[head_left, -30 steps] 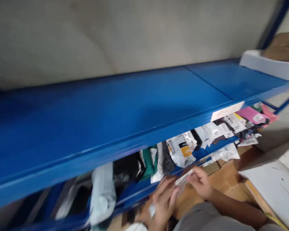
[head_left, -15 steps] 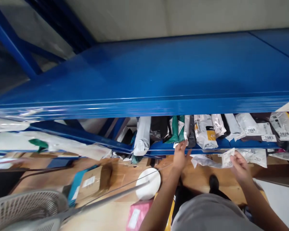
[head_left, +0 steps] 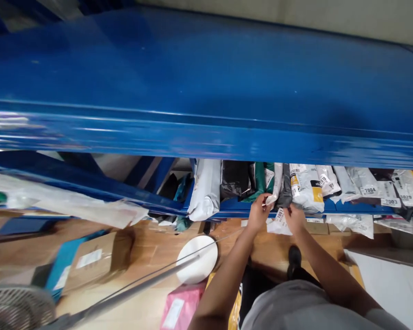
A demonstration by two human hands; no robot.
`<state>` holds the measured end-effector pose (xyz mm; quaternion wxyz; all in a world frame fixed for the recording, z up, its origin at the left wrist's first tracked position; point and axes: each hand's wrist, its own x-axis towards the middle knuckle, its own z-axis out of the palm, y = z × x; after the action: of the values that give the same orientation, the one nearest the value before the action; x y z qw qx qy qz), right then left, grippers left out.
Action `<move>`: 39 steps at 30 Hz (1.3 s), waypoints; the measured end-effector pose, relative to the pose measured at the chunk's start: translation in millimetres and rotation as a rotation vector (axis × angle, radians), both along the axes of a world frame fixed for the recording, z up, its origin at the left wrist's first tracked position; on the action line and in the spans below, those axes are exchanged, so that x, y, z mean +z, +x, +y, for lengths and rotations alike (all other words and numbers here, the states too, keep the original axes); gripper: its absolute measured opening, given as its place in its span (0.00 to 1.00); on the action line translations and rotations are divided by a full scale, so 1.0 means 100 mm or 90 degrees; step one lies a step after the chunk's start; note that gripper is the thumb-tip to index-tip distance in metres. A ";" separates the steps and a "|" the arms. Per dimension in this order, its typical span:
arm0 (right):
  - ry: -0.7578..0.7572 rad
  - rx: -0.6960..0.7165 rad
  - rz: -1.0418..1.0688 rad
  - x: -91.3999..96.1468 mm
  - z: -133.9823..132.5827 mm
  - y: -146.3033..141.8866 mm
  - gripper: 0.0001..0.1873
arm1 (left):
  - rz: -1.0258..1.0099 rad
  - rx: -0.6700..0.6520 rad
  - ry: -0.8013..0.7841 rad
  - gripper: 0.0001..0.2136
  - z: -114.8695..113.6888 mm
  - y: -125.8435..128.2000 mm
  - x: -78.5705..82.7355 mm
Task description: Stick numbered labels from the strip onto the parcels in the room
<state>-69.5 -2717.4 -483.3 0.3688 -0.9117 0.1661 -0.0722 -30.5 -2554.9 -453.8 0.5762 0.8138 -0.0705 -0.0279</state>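
Observation:
In the head view, my left hand (head_left: 259, 214) is closed, thumb and fingers pinching the front end of a slim white bag (head_left: 277, 178) on the shelf. Close beside it, my right hand (head_left: 296, 219) is closed on the edge of a white paper label (head_left: 279, 222) printed with a number like 1001. The label hangs between both hands, just below the shelf edge. Right above my right fingers lies a dark grey bag (head_left: 285, 188); whether they touch it I cannot tell. Green bags (head_left: 259, 181) lie to the left, and a white-and-yellow bag (head_left: 304, 183) to the right.
A blue upper shelf (head_left: 192, 137) juts out above my hands. More numbered bags (head_left: 370, 185) line the lower shelf. Around the floor are a fan (head_left: 17, 307) with its pole, a white round base (head_left: 198, 259), a cardboard box (head_left: 92, 261) and a pink parcel (head_left: 182, 307).
My right hand has moved left with the label, up beside my left hand. My left fingers have closed on the slim white bag's end. The view has shifted slightly.

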 end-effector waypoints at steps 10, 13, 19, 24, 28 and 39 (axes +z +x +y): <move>0.072 -0.049 0.019 -0.10 -0.28 -0.09 0.24 | 0.015 0.085 -0.093 0.11 -0.09 -0.09 -0.10; 0.095 -0.054 0.023 -0.07 -0.33 -0.05 0.23 | 0.015 0.076 -0.098 0.11 -0.06 -0.06 -0.10; 0.193 0.025 0.039 0.10 -0.40 -0.15 0.21 | -0.139 0.108 0.054 0.13 -0.09 -0.16 -0.07; 0.294 0.060 0.061 0.27 -0.42 -0.35 0.22 | -0.365 0.027 0.220 0.20 -0.40 -0.39 -0.08; 0.378 0.112 0.045 0.48 -0.35 -0.39 0.16 | -0.248 -0.005 0.303 0.21 -0.61 -0.37 -0.16; 0.145 0.098 -0.165 0.49 -0.07 0.04 0.15 | -0.092 0.032 -0.089 0.19 -0.48 -0.45 -0.11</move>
<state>-65.6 -2724.5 -434.6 0.4926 -0.8570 0.0543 -0.1414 -75.1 -2603.3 -464.4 0.6252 0.7732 -0.0935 0.0500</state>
